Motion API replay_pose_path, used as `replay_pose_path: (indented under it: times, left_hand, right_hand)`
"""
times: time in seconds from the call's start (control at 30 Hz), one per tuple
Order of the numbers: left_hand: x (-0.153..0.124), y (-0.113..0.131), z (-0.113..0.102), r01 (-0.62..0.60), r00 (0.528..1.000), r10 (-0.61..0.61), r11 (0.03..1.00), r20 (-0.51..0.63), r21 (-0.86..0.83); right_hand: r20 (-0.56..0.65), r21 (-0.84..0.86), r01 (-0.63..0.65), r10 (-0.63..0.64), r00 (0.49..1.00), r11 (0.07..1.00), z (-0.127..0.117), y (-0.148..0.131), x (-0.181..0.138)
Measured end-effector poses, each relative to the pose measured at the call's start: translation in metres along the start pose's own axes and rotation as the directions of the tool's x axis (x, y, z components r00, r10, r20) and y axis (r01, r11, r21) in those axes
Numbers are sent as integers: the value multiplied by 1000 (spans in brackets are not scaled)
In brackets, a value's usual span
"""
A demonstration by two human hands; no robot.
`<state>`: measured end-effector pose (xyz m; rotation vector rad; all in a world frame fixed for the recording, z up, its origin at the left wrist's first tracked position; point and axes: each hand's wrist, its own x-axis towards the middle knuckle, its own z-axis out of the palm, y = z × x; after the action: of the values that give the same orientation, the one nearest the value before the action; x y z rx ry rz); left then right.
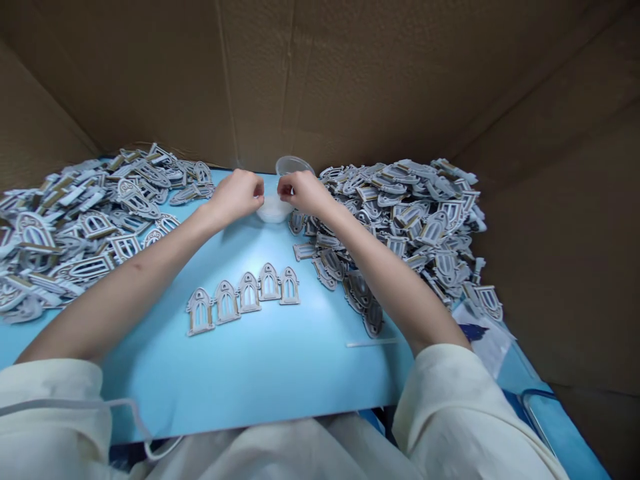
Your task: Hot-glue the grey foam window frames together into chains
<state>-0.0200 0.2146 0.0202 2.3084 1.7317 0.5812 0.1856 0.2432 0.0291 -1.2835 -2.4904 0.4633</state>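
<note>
My left hand (239,193) and my right hand (304,191) are at the far side of the table, one on each side of a small translucent cup (275,212). Both hands have their fingers curled in a pinch. Whatever they may hold is hidden or too small to make out. Behind my right hand, a round clear lid or dish (293,163) is partly visible. Nearer to me, several small arched window-shaped pieces (249,292), white-grey with brown edges, lie side by side in a slightly slanting row.
Heaps of similar window pieces lie on the left (90,227) and on the right (415,213). A thin white stick (373,343) lies near my right forearm. A plastic bag (483,337) with something dark sits at the right edge. Cardboard walls (320,80) enclose the blue table (260,373).
</note>
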Motion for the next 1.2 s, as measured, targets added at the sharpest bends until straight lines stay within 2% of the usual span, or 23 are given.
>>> replay_pose_path:
  times: [0.13,0.23,0.33,0.4,0.5,0.6,0.7,0.77,0.83,0.9,0.93,1.03,1.13,1.2]
  left_hand:
    - [-11,8,-6,-63,998,62,996,-12,-69]
    - [-27,17,-10,-85,996,73,956,-53,-280]
    - [-42,23,-8,-50,998,16,795,-61,-604]
    - [-48,24,-6,-8,999,-23,707,-34,-707]
    - [-48,20,-7,39,997,-75,687,-18,-725]
    - [-51,12,-16,54,992,-117,691,-38,-721]
    - [-70,6,-27,70,992,-126,658,-18,-750]
    - [-93,5,-30,96,993,-119,630,27,-771]
    - [-120,6,-30,137,990,-103,607,93,-783]
    - [-146,10,-28,198,979,-71,575,192,-794]
    - [-156,13,-27,230,969,-52,554,243,-800]
    - [-176,22,-22,287,943,1,500,332,-817]
    - [-180,32,-15,268,948,22,486,318,-832]
    - [-177,39,-10,248,952,38,487,304,-837]
  right_hand:
    - [-96,147,-29,43,994,989,-4,5,0]
    - [-119,329,-13,56,991,944,-6,0,-12]
    - [-92,596,1,67,993,803,-4,-11,-29]
    - [-77,687,7,64,995,727,-1,-18,-36]
    - [-56,725,-1,61,997,689,2,-25,-33]
    - [-35,709,-88,160,987,700,0,-29,-20]
    - [-33,684,-135,215,976,717,-4,-38,-15]
    - [9,698,-119,157,988,706,-3,-50,-26]
    - [74,735,-73,28,997,674,3,-65,-48]
    - [121,767,-38,-86,989,641,12,-79,-75]
    - [135,780,-41,-104,985,624,18,-85,-88]
    - [155,845,-122,-20,988,521,37,-96,-120]
    - [124,899,-167,130,984,406,48,-97,-139]
    - [89,912,-158,195,977,377,48,-93,-147]
